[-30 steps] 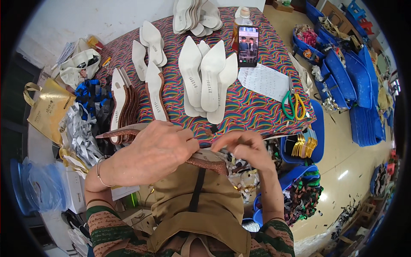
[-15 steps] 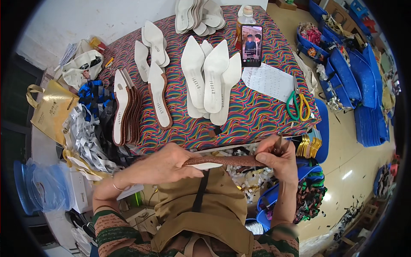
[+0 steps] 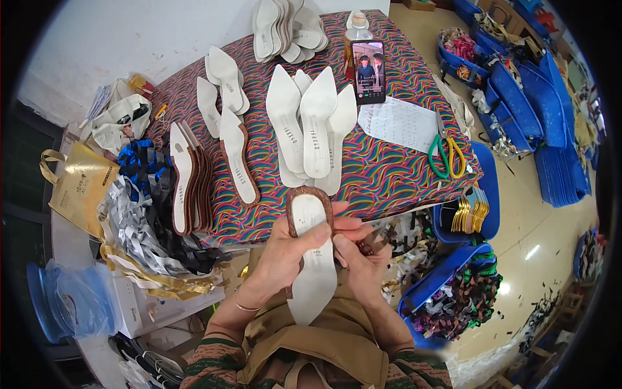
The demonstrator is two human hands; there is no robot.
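Observation:
A white pointed insole (image 3: 314, 282) is held over my lap, rounded heel end away from me and point toward me. My left hand (image 3: 280, 259) grips it from the left side, thumb pressed on its face. Around the heel end runs a brown edging strip (image 3: 310, 192). My right hand (image 3: 363, 272) is closed at the insole's right edge, thumb and fingers pinching the strip there, with a bunched brown length showing among the fingers. Just beyond, on the table, white insoles (image 3: 319, 123) lie overlapping. One brown-edged insole (image 3: 238, 165) lies farther left.
A patterned tablecloth (image 3: 395, 168) covers the table. On it are a stack of brown-edged insoles (image 3: 184, 185), a phone (image 3: 368, 72), a bottle (image 3: 358, 29), paper (image 3: 396, 126) and scissors (image 3: 447, 155). Strips (image 3: 133, 214) hang at left; a blue bin (image 3: 421, 292) of scraps stands at right.
The insole has turned from edge-on and crosswise to face-up and lengthwise. Both hands have come closer together, the right moving left and nearer to me along the edge.

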